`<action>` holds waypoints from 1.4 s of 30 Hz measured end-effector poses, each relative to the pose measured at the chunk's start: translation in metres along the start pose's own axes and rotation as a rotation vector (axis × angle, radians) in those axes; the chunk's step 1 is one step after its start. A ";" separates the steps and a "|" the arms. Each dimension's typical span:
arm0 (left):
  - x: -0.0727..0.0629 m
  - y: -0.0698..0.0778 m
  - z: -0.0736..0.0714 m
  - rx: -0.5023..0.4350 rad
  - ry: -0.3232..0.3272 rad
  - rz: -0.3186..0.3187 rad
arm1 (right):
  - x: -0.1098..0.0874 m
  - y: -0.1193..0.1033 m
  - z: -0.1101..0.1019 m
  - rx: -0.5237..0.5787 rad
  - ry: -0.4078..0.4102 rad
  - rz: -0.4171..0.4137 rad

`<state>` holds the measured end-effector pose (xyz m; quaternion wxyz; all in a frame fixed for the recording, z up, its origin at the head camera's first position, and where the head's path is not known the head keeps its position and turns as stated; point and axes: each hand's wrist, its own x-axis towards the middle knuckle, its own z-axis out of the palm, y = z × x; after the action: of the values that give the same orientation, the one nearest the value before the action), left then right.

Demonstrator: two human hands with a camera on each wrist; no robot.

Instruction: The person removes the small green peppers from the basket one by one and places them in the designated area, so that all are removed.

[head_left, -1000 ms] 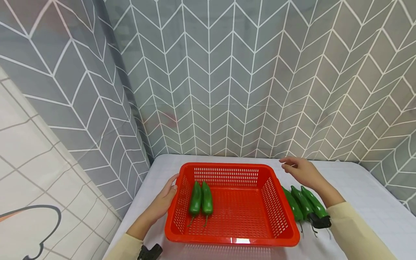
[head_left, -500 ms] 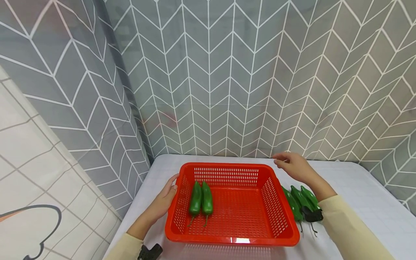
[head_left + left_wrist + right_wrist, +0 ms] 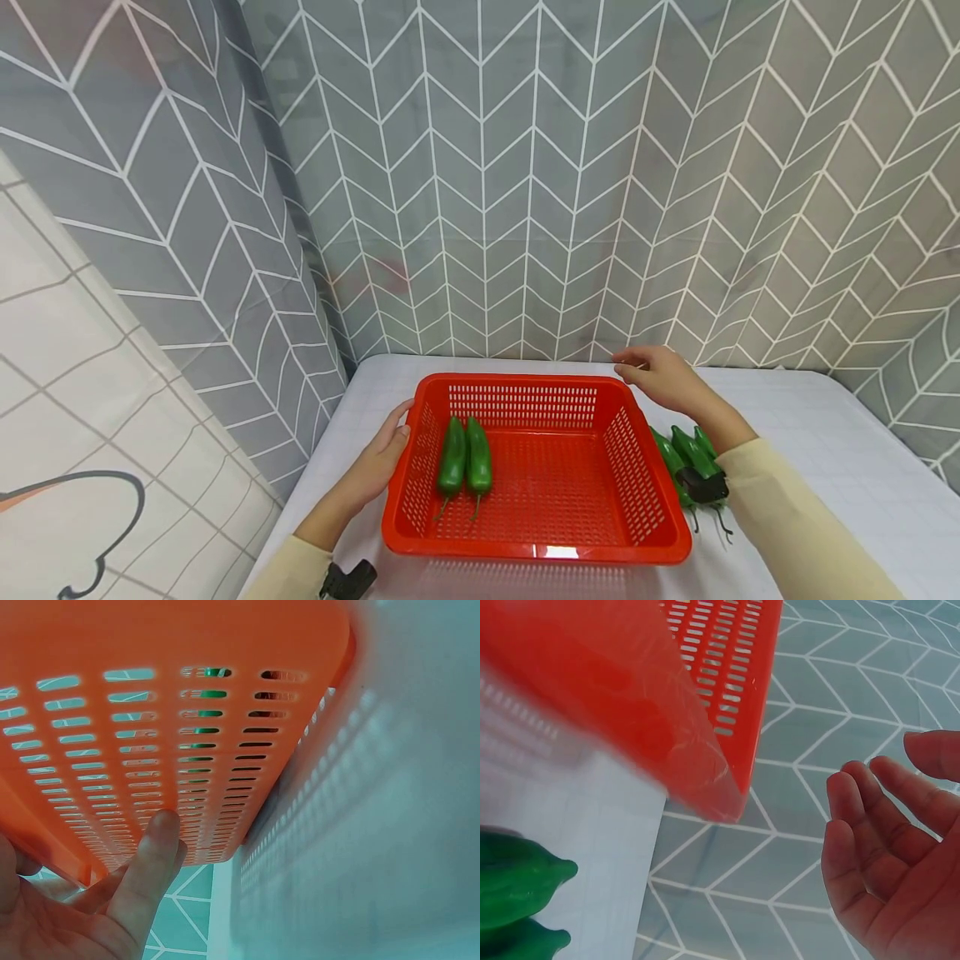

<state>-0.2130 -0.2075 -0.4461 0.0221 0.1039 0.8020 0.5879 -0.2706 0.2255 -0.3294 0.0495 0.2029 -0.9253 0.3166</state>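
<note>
Two green peppers [image 3: 464, 462] lay side by side in the red basket [image 3: 480, 550], close to its left wall, stems toward the person; neither they nor the basket had visibly moved from a second earlier. The right hand [image 3: 660, 379] had shifted leftward over that second, from above the table's far right part to beside the basket's far right corner. It held nothing, its fingers loosely bent and well apart from the peppers. Its cream sleeve [image 3: 795, 517] and black wrist device [image 3: 703, 486] had swung left too, covering more of three other green peppers [image 3: 692, 450] just outside the basket's right side. The left hand [image 3: 378, 458] stayed at the left wall, grasping nothing: its fingers lay straight against the outside, touching it below the rim.

The peppers were long, glossy and smooth, with tapered ends and thin curling stems. Shiny, plastic-looking, the basket was rectangular with rounded corners, a thick lip and rows of slots through its walls. It stood on a white table [image 3: 817, 425]. Beyond hung grey fabric [image 3: 540, 167] with white chevron lines, lightly creased; at left, a white surface [image 3: 75, 358] bore grey grid lines.
</note>
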 end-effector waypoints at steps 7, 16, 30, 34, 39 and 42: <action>0.000 -0.001 0.001 0.007 0.011 -0.012 | 0.005 -0.004 0.007 -0.001 -0.024 -0.022; -0.001 0.001 0.001 -0.007 0.007 0.001 | 0.013 -0.006 0.014 -0.001 -0.037 -0.032; -0.001 0.001 0.001 0.005 0.015 -0.011 | 0.023 -0.016 0.029 -0.028 -0.084 -0.070; -0.001 0.000 0.001 0.000 0.012 -0.009 | 0.026 -0.021 0.033 -0.017 -0.100 -0.086; -0.001 0.000 0.001 0.012 0.014 -0.008 | 0.030 -0.023 0.039 0.009 -0.126 -0.096; -0.001 0.001 0.001 0.012 0.014 -0.008 | 0.032 -0.025 0.043 0.011 -0.134 -0.094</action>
<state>-0.2115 -0.2064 -0.4459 0.0181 0.0968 0.8061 0.5836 -0.2881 0.1699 -0.3423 0.0013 0.2671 -0.9142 0.3048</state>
